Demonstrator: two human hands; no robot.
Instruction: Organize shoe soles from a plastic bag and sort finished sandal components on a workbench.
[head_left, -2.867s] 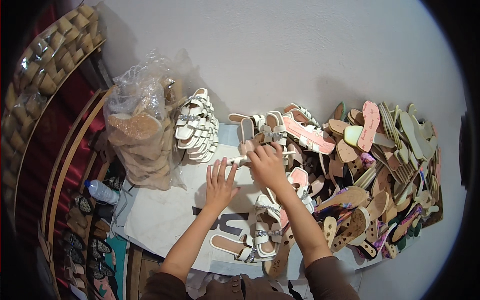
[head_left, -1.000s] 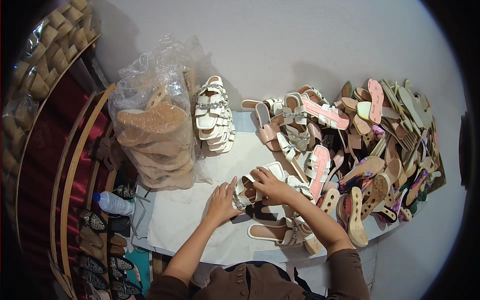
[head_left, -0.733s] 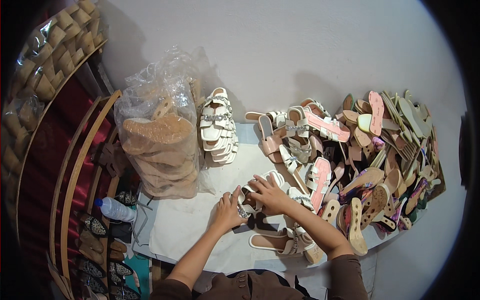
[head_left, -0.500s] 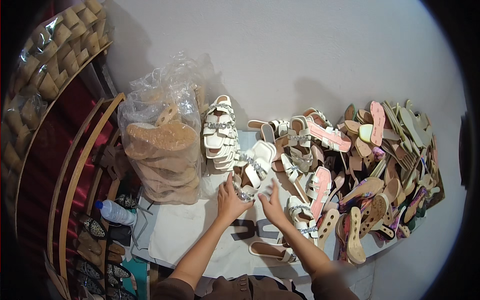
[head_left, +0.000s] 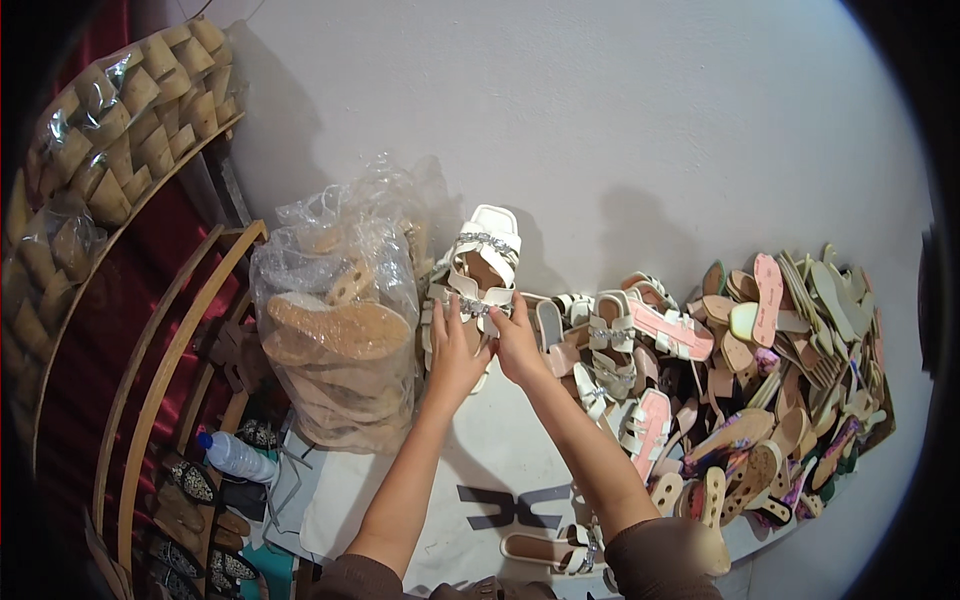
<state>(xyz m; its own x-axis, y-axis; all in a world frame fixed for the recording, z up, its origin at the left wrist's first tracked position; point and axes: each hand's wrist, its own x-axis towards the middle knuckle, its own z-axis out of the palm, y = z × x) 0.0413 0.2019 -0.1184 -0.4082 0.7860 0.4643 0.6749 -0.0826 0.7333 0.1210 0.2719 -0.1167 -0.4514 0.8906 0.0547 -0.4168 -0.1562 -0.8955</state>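
A pair of white sandals (head_left: pixel 490 245) with jewelled straps is held up between my hands, one sandal overlapping the other. My left hand (head_left: pixel 459 347) has its fingers against the near left side of the pair. On the near right side, my right hand (head_left: pixel 518 345) grips it too, thumb close to the jewelled strap. Right behind stands a stack of similar white sandals (head_left: pixel 436 290), largely hidden by the pair and my hands; whether the pair touches it I cannot tell.
Left of the stack is a clear plastic bag of tan soles (head_left: pixel 340 330). Loose white and pink sandals (head_left: pixel 672 332) and a heap of soles (head_left: pixel 760 430) cover the table's right side. A wooden rack (head_left: pixel 165 400) and a water bottle (head_left: pixel 240 457) are at left.
Both hands have carried the sandal pair away from me and slightly left, over to the stack. My right hand, apart from the pair before, has closed on it.
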